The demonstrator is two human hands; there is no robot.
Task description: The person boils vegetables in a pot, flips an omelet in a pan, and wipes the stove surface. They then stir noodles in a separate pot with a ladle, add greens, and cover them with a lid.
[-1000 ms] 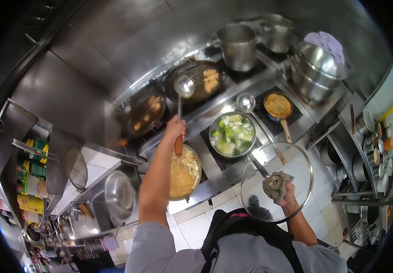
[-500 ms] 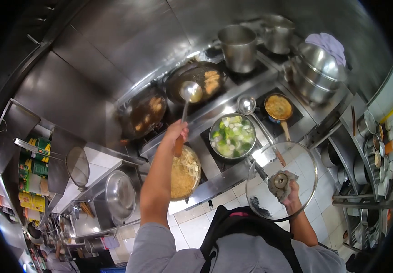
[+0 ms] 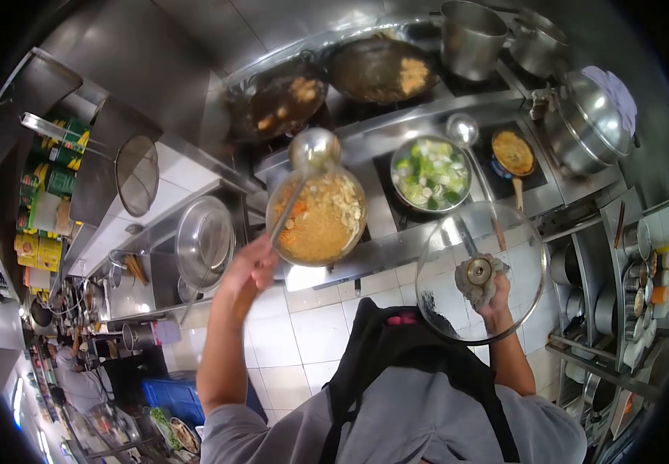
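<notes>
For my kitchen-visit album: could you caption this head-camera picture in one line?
Left hand holds a steel ladle over a pan of yellow food; right hand grips a round glass lid.

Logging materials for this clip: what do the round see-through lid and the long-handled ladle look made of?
The round see-through lid looks like clear glass with a metal rim: the floor tiles show through it. The right hand grips its knob through a grey cloth. The long-handled ladle, in the left hand, looks like polished steel with a mirror-bright bowl.
</notes>
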